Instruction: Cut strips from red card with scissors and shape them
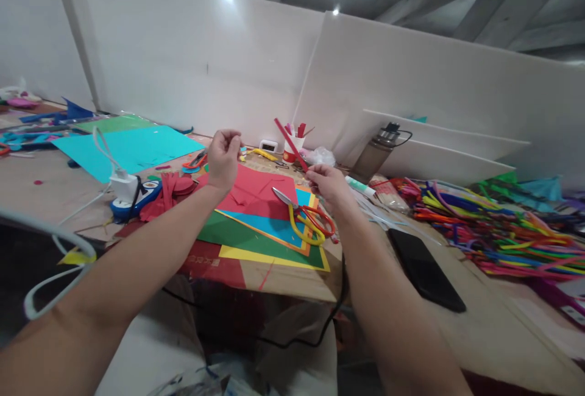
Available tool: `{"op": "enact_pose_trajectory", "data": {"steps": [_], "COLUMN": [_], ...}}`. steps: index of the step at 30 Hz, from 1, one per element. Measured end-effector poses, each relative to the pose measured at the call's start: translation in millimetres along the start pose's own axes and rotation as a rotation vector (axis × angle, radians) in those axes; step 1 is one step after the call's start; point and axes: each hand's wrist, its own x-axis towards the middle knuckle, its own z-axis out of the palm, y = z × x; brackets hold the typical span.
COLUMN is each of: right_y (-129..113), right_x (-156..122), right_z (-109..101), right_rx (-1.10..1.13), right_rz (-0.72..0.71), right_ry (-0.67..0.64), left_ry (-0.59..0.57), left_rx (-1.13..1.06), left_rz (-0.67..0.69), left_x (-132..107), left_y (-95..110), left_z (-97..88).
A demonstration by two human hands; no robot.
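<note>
- White panels (183,42) upright behind the red sheet (274,184), cut off at both picture sides; dim ceiling beams above, hard to make out.
- Cardboard-covered table (479,317) under the red sheet, partly hidden by both forearms.
- Right hand (329,183) raised near the red sheet's right edge, thumb and fingers pinching a red strip (290,143) by its lower end; that end hidden in the grip, exact material hard to tell.
- Red strip slanting up and leftward above the red sheet's far right corner, partly covering a paper cup (289,155) of pens beyond.
- Left hand (223,161) above the red sheet's far left corner, fingers curled and pressed together with the thumb; impossible to make out any thin thing between the tips.
- Scissors (304,216) at the red sheet's right side, loops yellow and red; one pair or two, cannot tell.
- Blue, orange, green and yellow sheets (228,228) beneath the red sheet, mostly covered.
- Left of the red sheet, red scraps (170,192), partly behind the left forearm; farther left, a turquoise sheet (132,146).
- Right of the red sheet, a tinted bottle (372,155) and dark phone (425,268); farther right, pipe cleaners (493,225), tangled, cut off by the picture's edge.
</note>
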Motion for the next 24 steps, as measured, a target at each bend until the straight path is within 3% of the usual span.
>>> {"op": "enact_pose_trajectory", "data": {"steps": [3, 5, 7, 10, 15, 21, 24], "right_y": [2, 2, 3, 5, 4, 0, 0], "right_x": [-4, -11, -17, -21, -24, -28, -27], "right_z": [11, 18, 25, 31, 34, 34, 37], "right_rx": [0.343, 0.457, 0.521, 0.576, 0.650, 0.593, 0.483], "right_rz": [0.125, 0.172, 0.206, 0.235, 0.270, 0.244, 0.188], "right_ry": [-0.166, -0.297, -0.407, -0.528, -0.623, -0.630, -0.557], "left_ry": [-0.213, -0.358, -0.475, -0.568, -0.588, -0.590, -0.575], "left_rx": [-0.081, -0.154, -0.227, -0.266, -0.285, -0.284, -0.232], "left_rz": [-0.311, -0.515, -0.623, -0.667, -0.612, -0.603, -0.572], "left_x": [-9, -17, -23, -28, -30, -30, -30], "left_y": [-4, -9, -13, -15, -12, -10, -11], "left_z": [4.4, 7.4, 9.2, 9.5, 7.6, 6.9, 7.1]}}
